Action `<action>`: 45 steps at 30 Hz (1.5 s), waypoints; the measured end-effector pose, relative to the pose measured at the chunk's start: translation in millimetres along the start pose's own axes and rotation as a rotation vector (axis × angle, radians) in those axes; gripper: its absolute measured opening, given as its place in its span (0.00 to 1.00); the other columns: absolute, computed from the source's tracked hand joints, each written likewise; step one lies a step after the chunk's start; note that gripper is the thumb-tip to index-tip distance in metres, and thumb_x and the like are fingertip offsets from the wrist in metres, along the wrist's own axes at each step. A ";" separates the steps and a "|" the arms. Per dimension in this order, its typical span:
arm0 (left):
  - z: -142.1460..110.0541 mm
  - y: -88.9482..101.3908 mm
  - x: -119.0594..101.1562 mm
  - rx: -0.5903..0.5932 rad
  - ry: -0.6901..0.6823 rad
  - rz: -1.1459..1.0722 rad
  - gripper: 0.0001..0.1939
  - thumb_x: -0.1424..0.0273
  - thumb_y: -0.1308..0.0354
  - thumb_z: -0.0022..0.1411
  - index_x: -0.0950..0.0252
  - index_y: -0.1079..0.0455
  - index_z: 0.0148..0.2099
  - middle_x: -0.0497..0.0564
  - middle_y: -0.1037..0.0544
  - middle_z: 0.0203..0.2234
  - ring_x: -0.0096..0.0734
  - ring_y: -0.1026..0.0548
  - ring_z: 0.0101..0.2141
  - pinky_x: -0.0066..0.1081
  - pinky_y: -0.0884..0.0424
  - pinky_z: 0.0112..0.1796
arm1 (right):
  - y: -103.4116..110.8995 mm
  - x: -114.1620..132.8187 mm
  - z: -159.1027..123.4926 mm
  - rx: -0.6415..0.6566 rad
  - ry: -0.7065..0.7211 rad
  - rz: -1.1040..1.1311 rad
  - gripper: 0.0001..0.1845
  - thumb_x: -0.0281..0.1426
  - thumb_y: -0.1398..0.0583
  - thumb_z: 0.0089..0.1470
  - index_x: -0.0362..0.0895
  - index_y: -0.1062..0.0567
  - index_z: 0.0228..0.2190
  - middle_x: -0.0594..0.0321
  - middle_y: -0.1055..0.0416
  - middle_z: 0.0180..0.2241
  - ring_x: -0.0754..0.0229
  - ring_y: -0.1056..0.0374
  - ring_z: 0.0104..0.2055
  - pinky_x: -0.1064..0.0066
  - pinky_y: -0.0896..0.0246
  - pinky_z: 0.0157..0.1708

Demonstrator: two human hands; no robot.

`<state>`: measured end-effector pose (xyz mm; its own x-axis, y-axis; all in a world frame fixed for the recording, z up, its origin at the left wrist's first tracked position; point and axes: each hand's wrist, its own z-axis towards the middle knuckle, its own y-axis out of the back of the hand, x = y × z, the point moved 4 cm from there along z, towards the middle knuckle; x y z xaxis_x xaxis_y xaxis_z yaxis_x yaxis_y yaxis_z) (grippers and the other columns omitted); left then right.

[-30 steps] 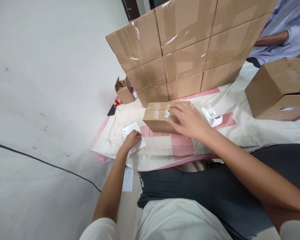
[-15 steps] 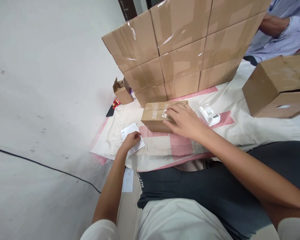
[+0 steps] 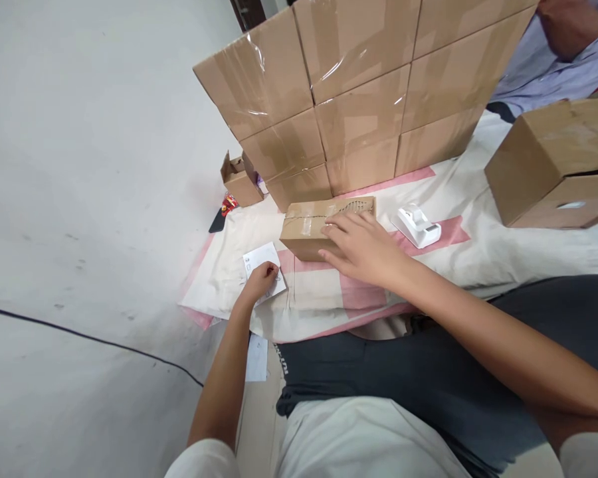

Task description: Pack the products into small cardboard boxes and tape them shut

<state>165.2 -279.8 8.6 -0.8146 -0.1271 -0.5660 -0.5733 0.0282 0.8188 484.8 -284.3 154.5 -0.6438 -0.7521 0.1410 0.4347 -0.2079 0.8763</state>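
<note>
A closed cardboard box (image 3: 303,247) with clear tape across its top lies on the cloth in front of me. My right hand (image 3: 359,245) rests on its right part, fingers spread over the top and thumb against the front side. My left hand (image 3: 262,279) is on the white printed paper (image 3: 259,255) to the left of the box. Its fingers are pinched at the right edge of a sheet; the fingertips partly hide what is between them. A white tape dispenser (image 3: 418,226) stands to the right of the box.
Stacked taped cartons (image 3: 359,126) rise behind the box. A larger carton (image 3: 553,166) stands at right, near another person's arm (image 3: 573,26). At left are a small open carton (image 3: 244,186), a dark flat object (image 3: 216,220) and the wall (image 3: 104,166). Another paper (image 3: 256,358) lies lower.
My right hand has slid slightly left on the box, showing more of the dark pattern on its top. The left hand stays at the paper, which shows less of its lower print.
</note>
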 end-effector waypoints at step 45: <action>-89.2 -39.1 -234.2 -0.352 -0.518 -0.086 0.22 0.77 0.42 0.62 0.57 0.37 0.56 0.51 0.17 0.44 0.36 0.20 0.40 0.38 0.26 0.46 | -23.8 -41.1 -58.1 -0.045 -0.596 0.783 0.14 0.31 0.39 0.62 0.43 0.23 0.24 0.63 0.25 0.23 0.60 0.31 0.29 0.68 0.46 0.29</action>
<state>386.3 -339.6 117.6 -0.7545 0.3846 -0.5318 -0.6470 -0.3000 0.7010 537.5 -284.8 101.0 -0.3706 -0.2516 0.8941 0.8893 0.1815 0.4197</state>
